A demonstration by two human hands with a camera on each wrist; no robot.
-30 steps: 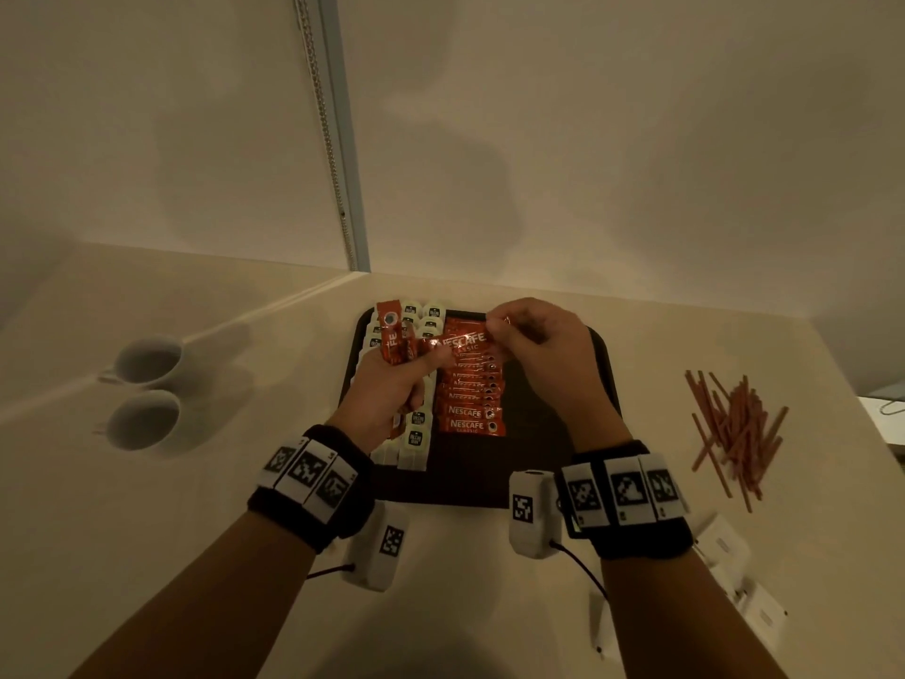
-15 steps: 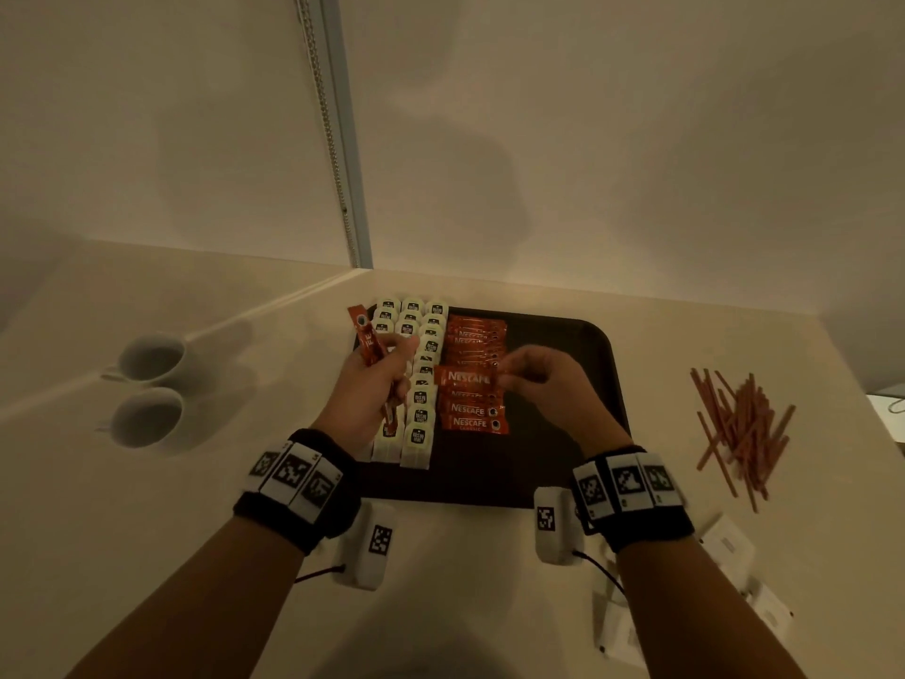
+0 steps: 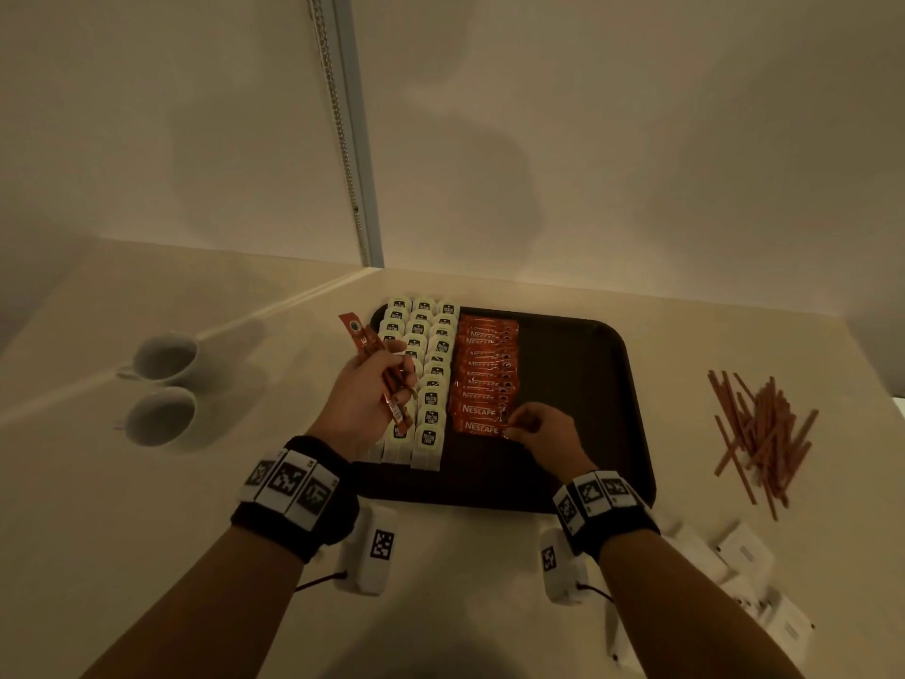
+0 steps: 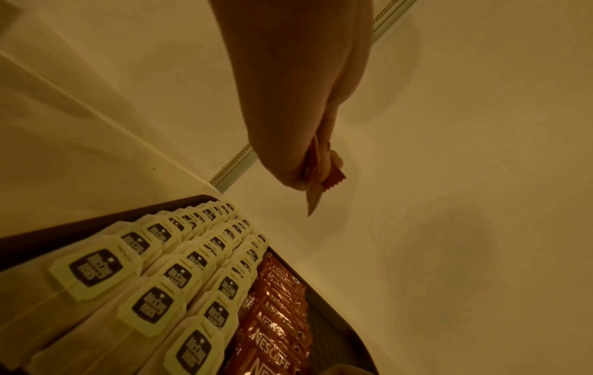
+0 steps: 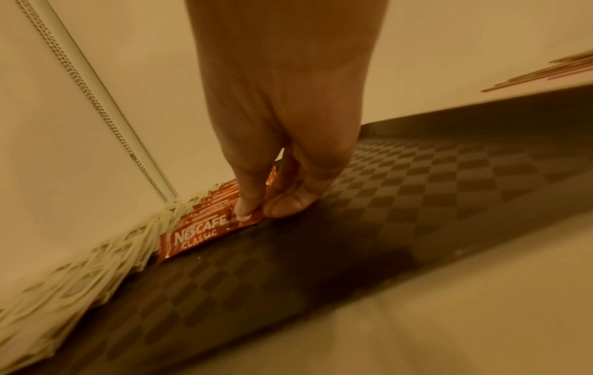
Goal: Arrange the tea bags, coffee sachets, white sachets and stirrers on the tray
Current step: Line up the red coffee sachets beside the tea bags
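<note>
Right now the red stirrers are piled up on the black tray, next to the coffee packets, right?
Not quite. The head view shows the red stirrers piled on the table, right of the black tray; the coffee packets are on the tray.

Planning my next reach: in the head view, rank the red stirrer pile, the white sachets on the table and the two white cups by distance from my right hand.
1. White sachets: nearest right hand, beside the right wrist.
2. Red stirrer pile: right of the dark tray.
3. Two white cups: far left, beyond left hand.
</note>
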